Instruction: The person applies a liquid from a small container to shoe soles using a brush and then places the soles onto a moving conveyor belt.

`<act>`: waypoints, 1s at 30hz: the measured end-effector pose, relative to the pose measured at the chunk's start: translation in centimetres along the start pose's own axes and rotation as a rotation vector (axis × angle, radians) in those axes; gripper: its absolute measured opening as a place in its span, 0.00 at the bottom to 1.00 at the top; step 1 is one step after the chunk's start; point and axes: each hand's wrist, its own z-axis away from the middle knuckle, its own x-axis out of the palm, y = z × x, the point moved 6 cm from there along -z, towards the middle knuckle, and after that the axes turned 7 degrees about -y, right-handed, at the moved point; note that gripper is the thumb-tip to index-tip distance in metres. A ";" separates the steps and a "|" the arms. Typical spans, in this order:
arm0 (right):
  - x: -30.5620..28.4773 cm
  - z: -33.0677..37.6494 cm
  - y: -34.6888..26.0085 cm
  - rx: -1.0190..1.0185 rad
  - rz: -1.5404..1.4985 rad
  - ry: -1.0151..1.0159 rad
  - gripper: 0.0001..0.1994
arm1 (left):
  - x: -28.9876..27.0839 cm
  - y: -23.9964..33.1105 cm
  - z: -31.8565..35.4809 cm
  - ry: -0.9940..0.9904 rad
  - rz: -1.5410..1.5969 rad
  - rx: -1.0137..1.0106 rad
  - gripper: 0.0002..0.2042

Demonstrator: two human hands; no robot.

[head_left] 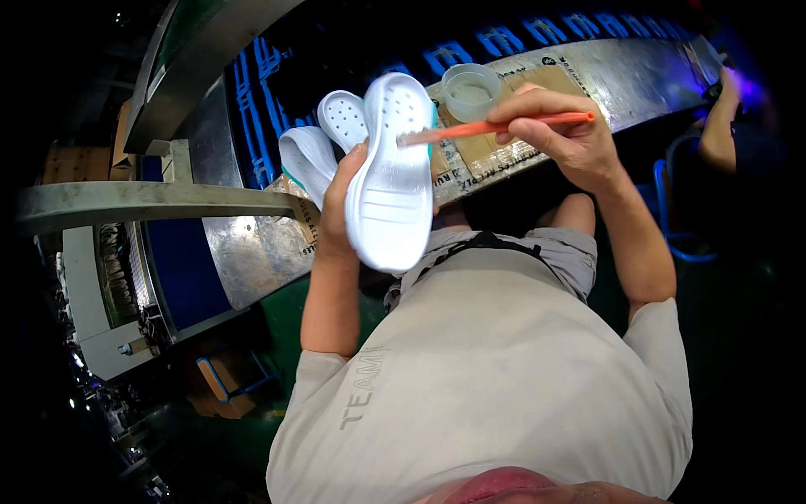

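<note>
My left hand [342, 191] grips a white shoe sole [395, 185] by its left edge, its inner face turned up, with small holes towards the far end and grooves towards the near end. Closed round the handle of an orange brush [470, 129], my right hand [561, 133] keeps the bristles at the sole's upper middle. That surface looks wet and shiny in places. Just behind are two more white soles, one with a holed end [342, 116] and one on its side [304, 155]. Part of my left hand's fingers is hidden beneath the sole.
A translucent round tub [471, 91] of liquid stands on cardboard [525, 113] over the metal bench [625, 80]. Beyond runs a conveyor with blue racks [495, 40]. A metal bar [168, 204] crosses at left. At far right, another person's arm [720, 126] reaches to the bench.
</note>
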 end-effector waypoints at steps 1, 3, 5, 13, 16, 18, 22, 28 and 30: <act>-0.2 -0.8 -1.6 -0.211 0.320 -0.205 0.11 | -0.4 -0.4 0.7 0.042 0.156 -0.182 0.35; 0.1 -1.0 -2.4 -0.266 0.397 -0.258 0.12 | 0.1 -0.9 0.9 -0.076 0.371 -0.298 0.36; 0.5 -1.5 -2.5 -0.253 0.446 -0.345 0.12 | 1.2 -1.7 1.7 -0.278 0.557 -0.528 0.36; -3.1 -2.1 -0.6 -0.101 0.508 -0.379 0.10 | 1.2 -2.4 3.2 -0.403 0.651 -0.615 0.37; -4.4 -0.8 0.1 -0.053 0.515 -0.260 0.09 | 1.5 -1.6 2.8 -0.403 0.689 -0.540 0.35; -4.4 0.0 0.5 -0.025 0.540 -0.204 0.09 | 1.3 -1.3 2.1 -0.323 0.572 -0.470 0.35; -3.7 1.3 1.4 0.142 0.353 -0.007 0.09 | 1.4 -0.3 0.8 -0.130 0.060 -0.220 0.32; -4.0 2.5 3.0 0.183 0.123 0.167 0.10 | 2.3 0.5 -0.1 -0.018 -0.164 -0.004 0.28; -5.5 4.1 3.8 0.187 0.037 0.324 0.10 | 2.5 -0.1 0.0 -0.141 -0.016 -0.060 0.33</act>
